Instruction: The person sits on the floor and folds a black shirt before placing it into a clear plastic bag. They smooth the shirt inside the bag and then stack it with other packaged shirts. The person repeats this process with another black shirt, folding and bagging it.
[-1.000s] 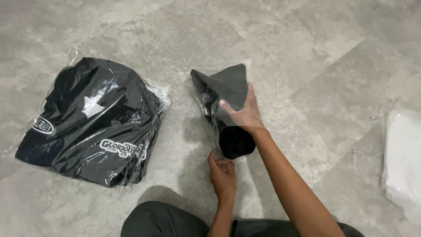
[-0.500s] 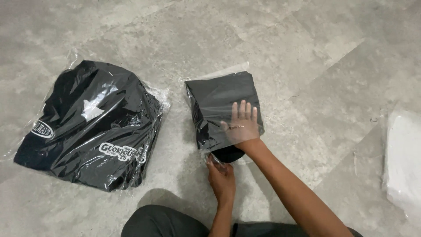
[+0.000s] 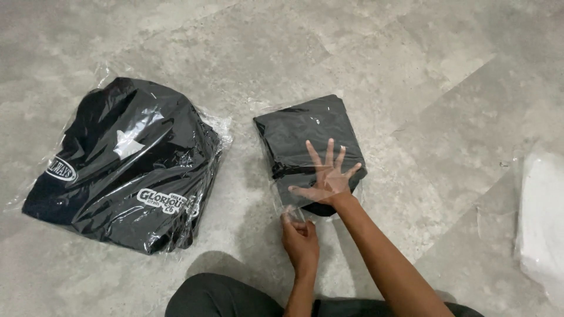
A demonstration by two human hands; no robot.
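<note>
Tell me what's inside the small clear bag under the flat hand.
The small clear bag holds a folded black garment. The right hand presses flat on it, covering part; the left hand pinches the bag's near edge. Any print on the garment cannot be seen.

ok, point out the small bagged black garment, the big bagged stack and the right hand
small bagged garment (image 3: 299, 132), head view, upper fabric.
big bagged stack (image 3: 126, 167), head view, centre of top.
right hand (image 3: 328, 179), head view, back of the hand.

soft, even light, glare on the clear plastic wrap (image 3: 205, 126), right hand (image 3: 326, 179) slightly motion-blurred.
</note>
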